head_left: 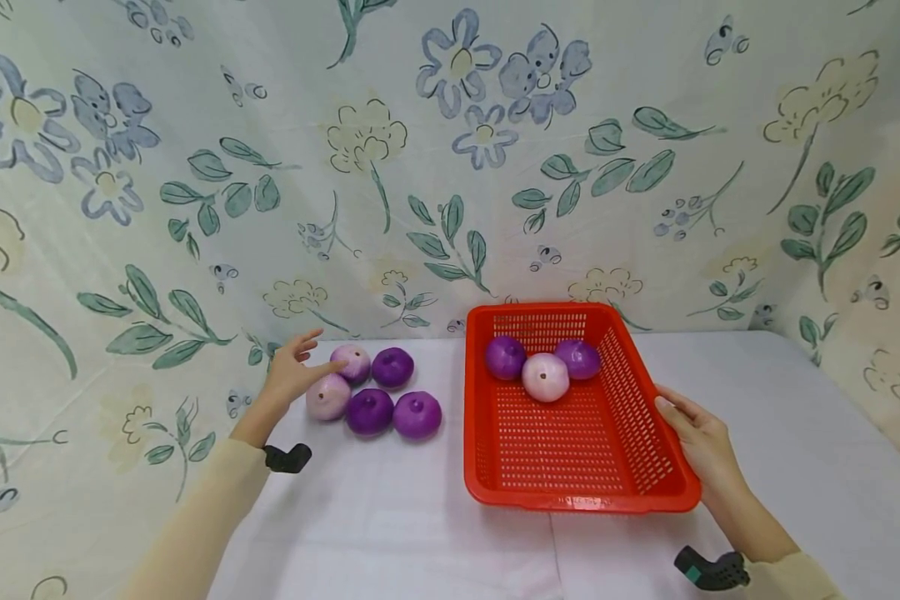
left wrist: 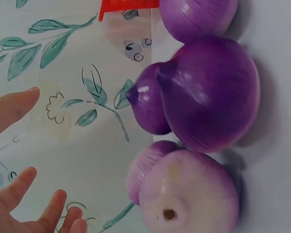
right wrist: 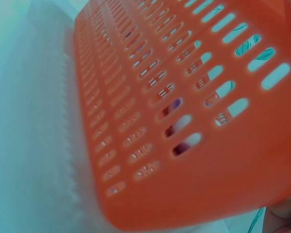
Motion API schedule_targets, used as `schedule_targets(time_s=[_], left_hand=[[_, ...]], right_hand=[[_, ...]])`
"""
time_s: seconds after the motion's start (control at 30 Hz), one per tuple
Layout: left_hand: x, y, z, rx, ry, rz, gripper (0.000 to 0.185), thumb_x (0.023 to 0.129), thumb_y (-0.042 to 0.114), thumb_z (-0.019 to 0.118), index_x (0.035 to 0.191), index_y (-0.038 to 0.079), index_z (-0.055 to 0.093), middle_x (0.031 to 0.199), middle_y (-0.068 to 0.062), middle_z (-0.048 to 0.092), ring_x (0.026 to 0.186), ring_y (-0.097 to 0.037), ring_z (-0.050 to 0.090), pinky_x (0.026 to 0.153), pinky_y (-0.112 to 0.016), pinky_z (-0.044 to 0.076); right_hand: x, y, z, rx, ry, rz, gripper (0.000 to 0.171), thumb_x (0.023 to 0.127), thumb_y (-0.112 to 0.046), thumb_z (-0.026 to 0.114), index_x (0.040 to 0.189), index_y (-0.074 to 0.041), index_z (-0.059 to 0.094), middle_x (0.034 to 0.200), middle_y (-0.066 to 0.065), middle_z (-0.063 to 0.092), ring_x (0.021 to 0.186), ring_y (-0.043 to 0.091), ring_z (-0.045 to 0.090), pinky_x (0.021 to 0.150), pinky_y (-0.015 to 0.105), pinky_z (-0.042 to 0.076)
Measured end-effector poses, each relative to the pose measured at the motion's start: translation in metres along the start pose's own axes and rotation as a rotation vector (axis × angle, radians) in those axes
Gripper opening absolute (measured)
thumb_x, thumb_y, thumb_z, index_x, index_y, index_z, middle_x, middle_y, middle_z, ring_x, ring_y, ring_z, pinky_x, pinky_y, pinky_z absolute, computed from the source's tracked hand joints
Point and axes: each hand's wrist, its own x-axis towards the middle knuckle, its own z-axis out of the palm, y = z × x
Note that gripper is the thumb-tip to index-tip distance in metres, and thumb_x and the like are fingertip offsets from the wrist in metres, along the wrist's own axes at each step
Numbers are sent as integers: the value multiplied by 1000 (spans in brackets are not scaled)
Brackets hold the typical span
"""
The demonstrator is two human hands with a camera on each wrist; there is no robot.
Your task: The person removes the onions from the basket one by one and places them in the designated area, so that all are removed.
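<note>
Several purple onions lie in a cluster on the white table, left of a red plastic basket [head_left: 555, 500]. Above the pale onions at the cluster's left hovers my left hand [head_left: 292, 372], thumb and fingers spread, with nothing held. In the left wrist view its fingers stand apart from a pale onion [left wrist: 191, 194] and a dark onion [left wrist: 213, 92]. My right hand [head_left: 699, 446] grips the basket's right rim, thumb on top. Inside the basket, toward the back, sit a pale onion [head_left: 545, 377] and two purple ones, the left onion [head_left: 506, 357] and the right onion [head_left: 578, 358].
A flowered cloth [head_left: 450, 208] hangs behind the table [head_left: 390, 517] and along its sides. The basket's slotted wall [right wrist: 136, 107] fills most of the right wrist view. Dark wrist devices sit near both cuffs.
</note>
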Motion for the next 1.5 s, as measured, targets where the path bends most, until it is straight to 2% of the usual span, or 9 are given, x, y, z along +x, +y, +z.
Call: schedule_targets(time_s=[0.23, 0.43, 0.63, 0.77, 1.0, 1.17, 1.33, 1.5], left_hand=[[0, 37, 12, -44, -43, 89, 84, 83, 32, 83, 153, 15, 40, 153, -21, 38, 139, -42, 34, 113, -53, 31], [2, 67, 31, -74, -87, 133, 84, 80, 36, 85, 152, 21, 43, 154, -16, 40, 139, -37, 36, 111, -53, 35], [4, 98, 53, -104, -136, 210, 79, 81, 34, 84, 150, 24, 45, 151, -13, 43, 137, -36, 40, 111, -52, 36], [4, 114, 66, -118, -169, 236, 77, 81, 36, 84, 148, 28, 47, 150, -9, 45, 135, -34, 42, 110, -52, 37], [5, 134, 94, -148, -225, 293, 72, 82, 29, 84, 145, 25, 51, 146, -9, 50, 130, -31, 47, 110, -49, 38], [4, 146, 119, -114, -263, 308, 72, 82, 30, 84, 145, 24, 51, 145, -9, 51, 129, -31, 49, 108, -45, 41], [2, 153, 144, -127, -292, 276, 71, 81, 31, 83, 145, 22, 51, 145, -11, 51, 130, -35, 48, 104, -48, 45], [2, 158, 167, -151, -309, 273, 71, 82, 27, 83, 144, 18, 52, 141, -12, 54, 129, -36, 48, 102, -46, 47]], right_hand=[[0, 0, -2, 19, -12, -23, 63, 95, -37, 67, 149, -11, 46, 98, -16, 68, 84, 5, 67, 71, 24, 58], [1, 0, -2, -40, 6, -16, 72, 95, -40, 66, 152, -5, 39, 96, -22, 66, 84, 2, 66, 70, 21, 57], [1, 0, -2, -24, 2, -2, 74, 95, -40, 66, 154, -5, 37, 97, -21, 67, 85, 2, 66, 71, 22, 58], [1, 0, -1, 4, -9, -9, 72, 95, -38, 66, 153, -6, 38, 98, -19, 68, 85, 4, 67, 71, 23, 58], [0, 0, -1, 13, -14, -10, 69, 96, -38, 66, 152, -7, 40, 98, -18, 68, 85, 4, 67, 71, 24, 58], [0, 1, -1, -14, -5, 0, 73, 96, -40, 65, 154, -6, 37, 98, -20, 67, 86, 3, 67, 72, 24, 58], [1, 1, -1, -20, 1, 1, 74, 96, -41, 65, 154, -6, 36, 98, -21, 67, 86, 3, 66, 72, 24, 58], [0, 1, -1, -10, -5, -16, 73, 96, -40, 65, 153, -5, 37, 98, -20, 67, 85, 3, 67, 72, 24, 58]])
